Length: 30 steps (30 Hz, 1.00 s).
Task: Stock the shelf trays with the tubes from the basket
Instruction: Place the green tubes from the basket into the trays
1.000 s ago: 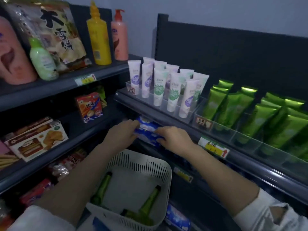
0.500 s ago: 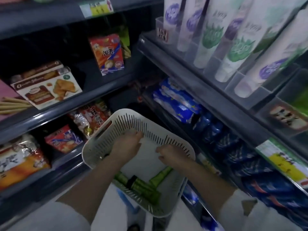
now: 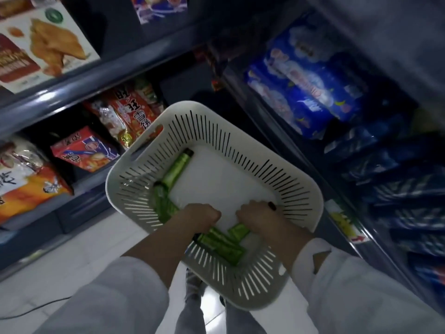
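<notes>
A white slotted basket (image 3: 310, 198) sits below me in front of the shelves. Several green tubes with black caps lie in it: one (image 3: 177, 169) slants along the left side, others (image 3: 222, 245) are bunched at the near wall. My left hand (image 3: 198, 219) is inside the basket, fingers curled round a green tube of the near bunch. My right hand (image 3: 258, 219) grips another green tube (image 3: 238, 230), whose black cap sticks out past the knuckles. The shelf trays are out of view.
Red and orange snack bags (image 3: 130, 114) and a biscuit box (image 3: 45, 47) fill the left shelves. Blue packets (image 3: 305, 92) are stacked on the right shelf, whose edge carries a yellow price tag (image 3: 346, 225). Pale floor and my legs show below the basket.
My view has tipped down from the shelf trays to the basket. Both hands left the blue packets, dropped into the basket and closed on green tubes.
</notes>
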### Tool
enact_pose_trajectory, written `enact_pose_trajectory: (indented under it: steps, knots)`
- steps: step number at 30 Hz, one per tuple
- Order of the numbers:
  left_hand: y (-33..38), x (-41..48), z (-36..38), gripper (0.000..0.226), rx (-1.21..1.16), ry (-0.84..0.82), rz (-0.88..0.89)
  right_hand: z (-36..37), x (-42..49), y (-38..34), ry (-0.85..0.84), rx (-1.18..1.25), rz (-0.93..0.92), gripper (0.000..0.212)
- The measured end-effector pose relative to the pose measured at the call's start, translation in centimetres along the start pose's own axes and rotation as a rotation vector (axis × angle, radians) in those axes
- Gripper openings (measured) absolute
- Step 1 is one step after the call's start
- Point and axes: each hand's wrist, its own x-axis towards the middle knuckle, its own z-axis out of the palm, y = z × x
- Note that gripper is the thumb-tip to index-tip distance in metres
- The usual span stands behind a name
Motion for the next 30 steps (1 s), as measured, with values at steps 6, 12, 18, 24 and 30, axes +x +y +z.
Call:
enact_pose_trajectory:
  steps: [6, 12, 18, 24, 30]
  knots:
    - [1.4, 1.5, 1.0, 0.040, 0.138, -0.145, 0.053, 0.7, 1.5, -0.2, -0.133, -0.157, 0.031, 0.037]
    - [2.0, 1.6, 1.4, 0.038, 0.163, -0.192, 0.034, -0.5, 1.8, 0.8, -0.121, 0.065, 0.034, 0.031]
    - [-1.1, 0.3, -0.6, 0.037, -0.020, -0.181, -0.048, -2.0, 0.3, 1.8, 0.094, 0.499, 0.087, 0.034]
    - [-3.3, -3.4, -6.0, 0.042, -0.299, -0.091, -0.106, -5.5, -2.6, 1.8, 0.367, 0.862, 0.208, 0.032]
    - [-3.2, -8.7, -11.0, 0.052, -0.586, 0.117, -0.187, -10.3, -9.4, 1.4, 0.699, 1.190, 0.142, 0.014]
